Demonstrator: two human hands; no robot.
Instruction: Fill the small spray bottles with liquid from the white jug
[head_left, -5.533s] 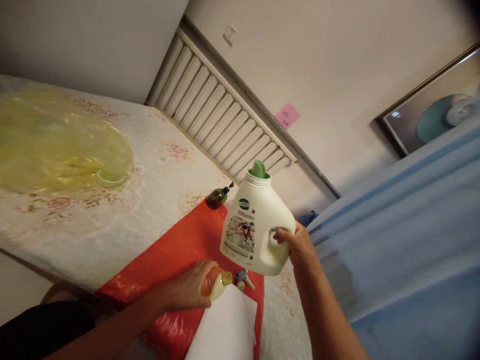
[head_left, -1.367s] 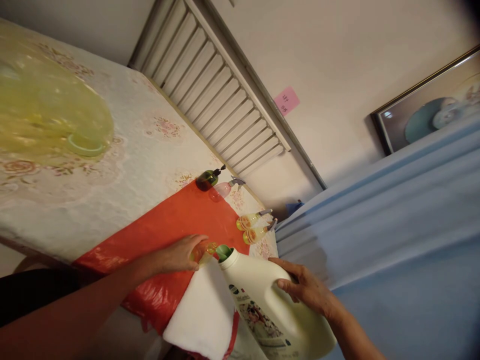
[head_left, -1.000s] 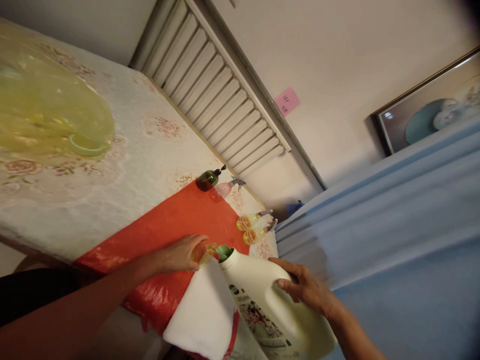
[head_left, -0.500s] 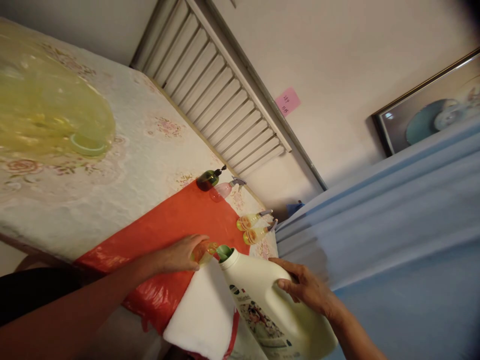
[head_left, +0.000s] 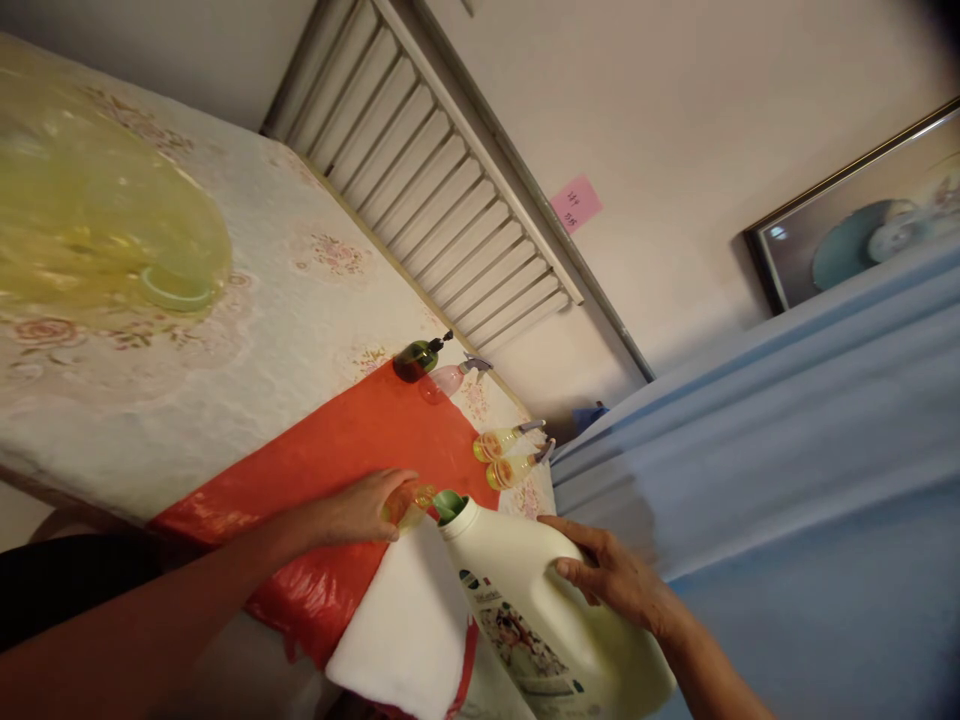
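Note:
My left hand (head_left: 367, 510) is wrapped round a small clear bottle (head_left: 409, 507) with an orange-yellow tint, over the red plastic sheet (head_left: 322, 430). The bottle's neck meets the green spout (head_left: 449, 505) in the mouth of a large cream jug (head_left: 555, 610). A floral picture and print mark the jug's side, and it is tilted towards the bottle. My right hand (head_left: 611, 580) grips the jug's handle, its fingers partly hidden behind it. Below the bottle lies a folded white towel (head_left: 412, 620). Whether liquid is flowing, I cannot tell.
Two yellow spray bottles (head_left: 510, 468), a pink spray bottle (head_left: 442, 382) and a dark green pump bottle (head_left: 415, 361) stand on the far side. A big yellow translucent bag (head_left: 97, 190) rests on the floral tablecloth (head_left: 300, 300). Blue curtain (head_left: 787, 450) hangs at right.

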